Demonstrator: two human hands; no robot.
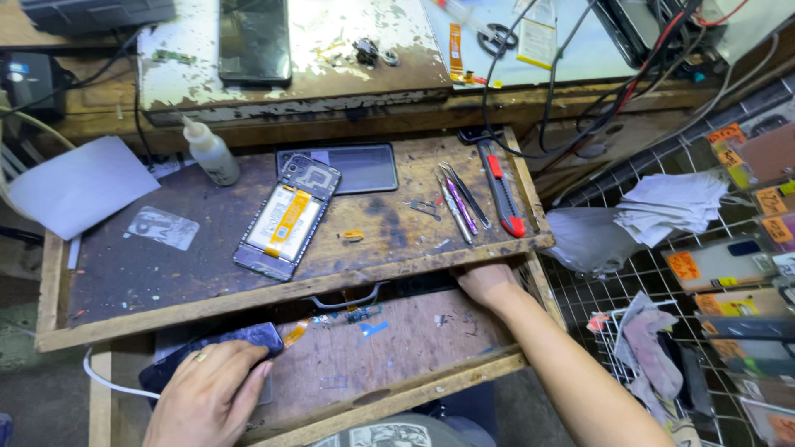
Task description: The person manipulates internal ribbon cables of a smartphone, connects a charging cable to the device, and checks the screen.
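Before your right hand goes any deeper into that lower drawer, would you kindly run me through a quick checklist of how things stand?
1. Right hand visible: not ok, fingers are hidden under the upper tray.
2. Left hand steady on the dark phone: ok, it rests on it at the lower drawer's left front.
3. Opened phone safely placed: ok, it lies flat on the tray, battery showing.
4. Knife blade retracted: cannot tell.
5. Tweezers clear of the edge: ok, they lie on the tray beside the knife.
6. Bottle upright: ok, nozzle up.
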